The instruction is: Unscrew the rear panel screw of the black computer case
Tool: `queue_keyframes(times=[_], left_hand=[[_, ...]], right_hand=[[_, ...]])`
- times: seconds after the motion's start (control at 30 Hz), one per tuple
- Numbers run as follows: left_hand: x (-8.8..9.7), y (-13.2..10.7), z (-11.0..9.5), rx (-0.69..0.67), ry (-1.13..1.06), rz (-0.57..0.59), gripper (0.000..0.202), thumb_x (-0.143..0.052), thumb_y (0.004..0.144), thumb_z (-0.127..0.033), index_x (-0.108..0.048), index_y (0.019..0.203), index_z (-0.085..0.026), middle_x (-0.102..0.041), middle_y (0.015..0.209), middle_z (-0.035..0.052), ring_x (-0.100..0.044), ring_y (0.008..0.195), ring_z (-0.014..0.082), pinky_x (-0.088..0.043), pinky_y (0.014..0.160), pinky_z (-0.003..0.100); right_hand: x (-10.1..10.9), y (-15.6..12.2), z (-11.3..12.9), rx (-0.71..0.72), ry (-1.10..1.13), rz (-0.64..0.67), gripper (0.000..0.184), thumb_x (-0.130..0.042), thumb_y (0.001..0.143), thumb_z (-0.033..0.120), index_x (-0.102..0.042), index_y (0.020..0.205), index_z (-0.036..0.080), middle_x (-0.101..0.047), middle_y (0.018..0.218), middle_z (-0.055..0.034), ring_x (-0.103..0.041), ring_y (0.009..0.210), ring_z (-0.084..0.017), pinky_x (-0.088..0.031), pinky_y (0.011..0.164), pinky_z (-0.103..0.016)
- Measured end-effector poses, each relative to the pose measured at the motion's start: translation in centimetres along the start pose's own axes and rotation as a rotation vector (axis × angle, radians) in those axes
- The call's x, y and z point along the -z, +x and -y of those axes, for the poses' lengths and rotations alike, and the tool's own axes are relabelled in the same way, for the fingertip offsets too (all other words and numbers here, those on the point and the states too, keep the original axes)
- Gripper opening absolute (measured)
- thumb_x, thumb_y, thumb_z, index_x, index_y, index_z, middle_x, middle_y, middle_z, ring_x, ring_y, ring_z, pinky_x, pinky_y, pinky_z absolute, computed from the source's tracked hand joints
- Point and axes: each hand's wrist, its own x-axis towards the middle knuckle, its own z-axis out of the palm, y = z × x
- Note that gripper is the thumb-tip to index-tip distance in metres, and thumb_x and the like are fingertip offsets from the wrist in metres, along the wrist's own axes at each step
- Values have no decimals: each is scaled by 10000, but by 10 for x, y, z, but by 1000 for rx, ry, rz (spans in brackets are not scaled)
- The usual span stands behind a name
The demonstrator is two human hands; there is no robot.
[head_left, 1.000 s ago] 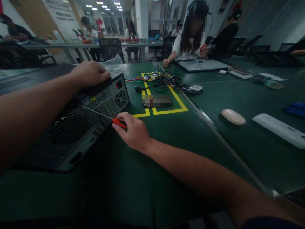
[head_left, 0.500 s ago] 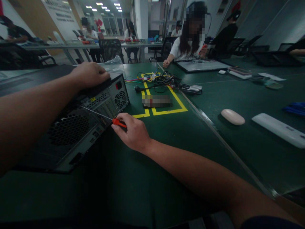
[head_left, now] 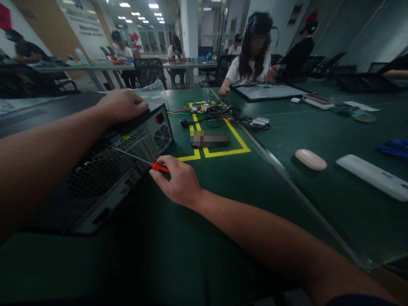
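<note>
Slight upward view shift, left forearm (head_left: 51, 157) across computer case (head_left: 95, 176), cables (head_left: 225, 111) nearby

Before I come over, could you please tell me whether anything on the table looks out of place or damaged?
Only the tangled cables look untidy: they sprawl across the yellow tape outline instead of lying inside it. The computer case under the left hand and the screwdriver in the right hand show no obvious damage.

Orange-handled screwdriver (head_left: 158, 166) slanted toward perforated rear of dark computer case (head_left: 95, 175).
</note>
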Motion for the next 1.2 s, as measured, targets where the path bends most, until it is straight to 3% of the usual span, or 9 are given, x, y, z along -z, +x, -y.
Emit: queue_keyframes(times=[0.23,0.43,1.2], left_hand=[[-1,0,2,-4,-8,-6,603,-275,829,-543,-695,1001,-146,-648,897,132,-569,812,245,-404,707,357],[-2,3,4,-34,4,5,633,-265,831,-541,-700,999,-113,-653,909,173,-571,808,277,-409,691,386],[1,-1,-1,16,-39,3,604,-311,811,-526,-699,1027,-117,-649,885,150,-573,827,283,-416,732,396]], right_hand=[[2,0,2,-22,6,15,337,-391,921,446,-515,1068,169,-627,994,-41,-585,880,-132,-442,786,-258],[1,0,1,-30,2,18,344,-384,922,452,-522,1067,172,-630,993,-38,-584,890,-134,-438,791,-255],[0,2,1,-66,49,58,347,-372,927,456,-495,1104,185,-637,978,-32,-613,866,-129,-445,768,-250]])
